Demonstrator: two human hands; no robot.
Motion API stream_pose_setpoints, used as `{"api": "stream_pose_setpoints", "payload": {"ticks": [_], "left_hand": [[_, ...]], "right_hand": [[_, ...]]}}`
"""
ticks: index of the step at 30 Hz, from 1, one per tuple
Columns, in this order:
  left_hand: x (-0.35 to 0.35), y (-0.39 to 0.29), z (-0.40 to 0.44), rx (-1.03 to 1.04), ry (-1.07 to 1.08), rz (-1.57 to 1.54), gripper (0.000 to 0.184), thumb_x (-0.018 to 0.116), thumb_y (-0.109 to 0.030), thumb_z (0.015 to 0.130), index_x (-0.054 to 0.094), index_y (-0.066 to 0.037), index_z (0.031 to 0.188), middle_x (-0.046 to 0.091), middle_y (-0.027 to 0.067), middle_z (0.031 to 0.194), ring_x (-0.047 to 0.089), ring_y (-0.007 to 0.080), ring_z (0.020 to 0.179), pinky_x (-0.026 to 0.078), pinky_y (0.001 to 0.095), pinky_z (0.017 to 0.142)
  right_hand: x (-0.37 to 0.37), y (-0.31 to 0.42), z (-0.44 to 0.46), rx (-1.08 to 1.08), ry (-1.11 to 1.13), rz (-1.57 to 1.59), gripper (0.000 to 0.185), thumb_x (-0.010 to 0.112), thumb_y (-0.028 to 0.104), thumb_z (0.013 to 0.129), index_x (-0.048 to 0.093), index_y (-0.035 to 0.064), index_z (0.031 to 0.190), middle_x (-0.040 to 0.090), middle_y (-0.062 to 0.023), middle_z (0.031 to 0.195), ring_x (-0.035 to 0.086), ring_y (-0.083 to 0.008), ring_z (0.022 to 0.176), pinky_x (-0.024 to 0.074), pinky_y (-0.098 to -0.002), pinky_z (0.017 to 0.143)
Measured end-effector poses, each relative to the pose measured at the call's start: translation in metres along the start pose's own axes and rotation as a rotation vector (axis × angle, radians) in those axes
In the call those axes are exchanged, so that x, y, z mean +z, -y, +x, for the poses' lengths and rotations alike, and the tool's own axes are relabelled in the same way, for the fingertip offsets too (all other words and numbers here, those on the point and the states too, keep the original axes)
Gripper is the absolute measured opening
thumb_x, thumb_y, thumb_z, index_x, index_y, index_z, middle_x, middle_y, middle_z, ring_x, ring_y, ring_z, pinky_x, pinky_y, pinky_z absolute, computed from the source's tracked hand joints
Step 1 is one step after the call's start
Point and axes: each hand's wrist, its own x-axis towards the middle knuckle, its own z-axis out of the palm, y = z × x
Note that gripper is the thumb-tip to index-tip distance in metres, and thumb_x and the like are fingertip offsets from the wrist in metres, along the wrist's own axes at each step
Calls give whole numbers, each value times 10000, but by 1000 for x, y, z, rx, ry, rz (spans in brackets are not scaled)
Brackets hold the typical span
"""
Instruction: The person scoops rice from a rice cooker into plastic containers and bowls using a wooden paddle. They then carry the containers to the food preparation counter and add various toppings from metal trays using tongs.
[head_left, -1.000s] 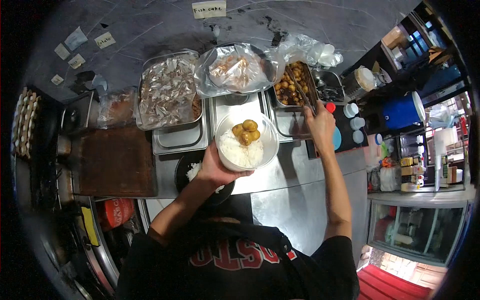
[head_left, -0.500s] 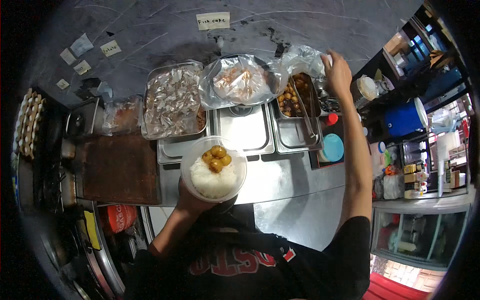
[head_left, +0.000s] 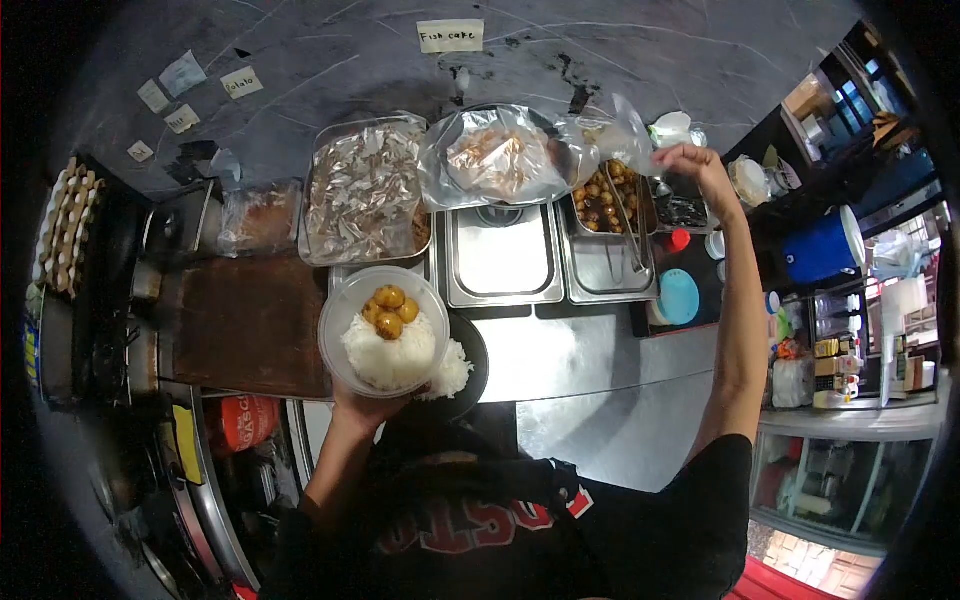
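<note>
My left hand point(head_left: 362, 408) holds a round clear plastic bowl point(head_left: 336, 372) from below. White rice point(head_left: 390, 357) fills the bowl, with several glazed brown potatoes point(head_left: 389, 309) on top. At the upper right, my right hand point(head_left: 692, 166) grips the edge of a clear plastic sheet point(head_left: 628, 140), which is lifted over the back of a metal tray of potatoes point(head_left: 596, 208). Metal tongs point(head_left: 634, 232) rest in that tray, their ends sticking out over its front edge.
Metal trays point(head_left: 503, 262) line the back of the counter, some under plastic. A dark pan with rice point(head_left: 470, 390) sits behind the bowl. A wooden board point(head_left: 250, 325) lies left. Jars, including a blue-lidded one point(head_left: 679, 297), stand right, near a blue bucket point(head_left: 822, 245).
The bowl has moved left and towards me. My right hand has let go of the tongs, now lying in the potato tray, and has taken the plastic sheet and drawn it over the tray's back.
</note>
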Motion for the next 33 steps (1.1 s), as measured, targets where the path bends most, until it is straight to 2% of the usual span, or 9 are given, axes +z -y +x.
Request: {"api": "stream_pose_setpoints", "payload": {"ticks": [8, 12, 16, 20, 23, 26, 29, 32, 33], "left_hand": [[-1, -1, -1, 213, 149, 404, 596, 780, -183, 693, 498, -27, 1194, 590, 96, 1135, 580, 202, 1039, 470, 345, 913], [-5, 1, -5, 482, 187, 760, 674, 819, -147, 640, 478, -1, 1203, 584, 120, 1141, 589, 217, 1032, 488, 358, 901], [-9, 2, -6, 549, 131, 731, 727, 845, -110, 603, 463, 19, 1208, 579, 138, 1144, 594, 230, 1029, 503, 373, 894], [-26, -5, -6, 650, 183, 978, 709, 825, -74, 623, 448, 19, 1216, 571, 133, 1148, 585, 238, 1040, 502, 382, 897], [-3, -17, -16, 601, 116, 914, 735, 835, -45, 590, 451, 15, 1214, 576, 122, 1139, 589, 238, 1029, 503, 374, 892], [-4, -17, -19, 160, 128, -225, 685, 780, -209, 700, 428, 2, 1248, 536, 135, 1199, 559, 246, 1084, 481, 391, 919], [-34, -6, -15, 568, 212, 695, 637, 569, -411, 855, 357, -25, 1315, 461, 151, 1281, 500, 273, 1162, 440, 446, 966], [-24, -13, -22, 253, 312, -224, 683, 368, -556, 890, 300, -62, 1358, 397, 154, 1332, 444, 297, 1215, 404, 486, 993], [-26, -15, -26, 348, 255, 23, 692, 374, -569, 884, 302, -70, 1359, 401, 152, 1328, 446, 301, 1212, 406, 490, 989]], "right_hand": [[14, -51, -44, 1, 55, 67, 338, 418, -140, 665, 663, 14, 840, 611, -19, 784, 551, -117, 739, 443, -253, 736], [22, -61, -45, -360, -60, -631, 490, 410, -141, 580, 717, 124, 854, 595, -60, 785, 519, -217, 768, 430, -304, 718], [33, -27, -37, -243, -380, -633, 279, 464, -112, 571, 637, 75, 684, 590, -74, 817, 523, -265, 824, 427, -323, 713], [109, 57, -45, -586, -392, -882, 220, 597, -27, 634, 612, 105, 810, 587, -65, 888, 544, -258, 872, 404, -378, 762], [170, 62, -34, -692, -160, -912, 303, 709, 137, 662, 592, 122, 941, 571, -49, 932, 534, -231, 929, 381, -379, 798], [224, 65, -21, -711, -69, -924, 390, 727, 208, 667, 568, 118, 1011, 563, -46, 922, 531, -220, 935, 379, -371, 800], [238, 54, 8, -677, -22, -908, 256, 716, 201, 674, 606, 114, 888, 574, -65, 867, 547, -238, 894, 402, -398, 778], [225, 68, 40, -648, -34, -845, 62, 655, 122, 709, 645, 113, 769, 612, -88, 765, 601, -257, 755, 465, -391, 650], [219, 80, 49, -586, -67, -813, 70, 640, 134, 728, 657, 124, 795, 630, -103, 759, 618, -260, 729, 471, -394, 629]]}}
